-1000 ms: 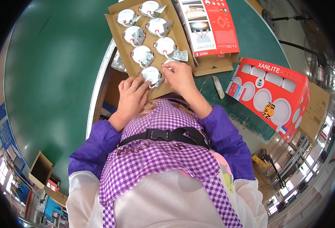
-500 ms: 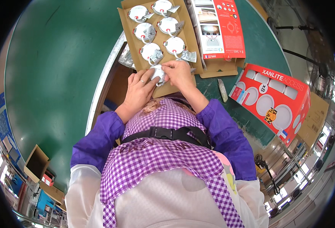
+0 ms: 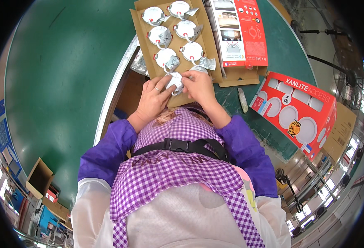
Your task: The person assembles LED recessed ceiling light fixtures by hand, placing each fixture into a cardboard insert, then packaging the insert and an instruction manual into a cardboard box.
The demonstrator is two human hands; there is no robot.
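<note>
A brown cardboard tray (image 3: pixel 142 41) holds several round white downlights, set in two columns, with silvery printed labels and short white cables. At the tray's near end, my left hand (image 3: pixel 152 98) has its curled fingers on the left side of one downlight (image 3: pixel 175 82). My right hand (image 3: pixel 199 87) pinches that same light at its right edge, thumb and forefinger together. The fingers cover much of its rim. Just beyond my right hand another downlight (image 3: pixel 199 69) is partly hidden. Farther up the left column sits a downlight (image 3: pixel 165 57) with its label hanging down.
Right of the tray lies a red and white printed box (image 3: pixel 248 37) with a cardboard flap at its near end. A red carton (image 3: pixel 293 113) with pictured round lights stands farther right. Between them a small clear packet (image 3: pixel 242 100) rests on the green table (image 3: pixel 66 74).
The tray and boxes appear slightly shifted in the picture. My right hand has moved a little to the right and down; both hands stay on the same downlight, whose white face shows more now.
</note>
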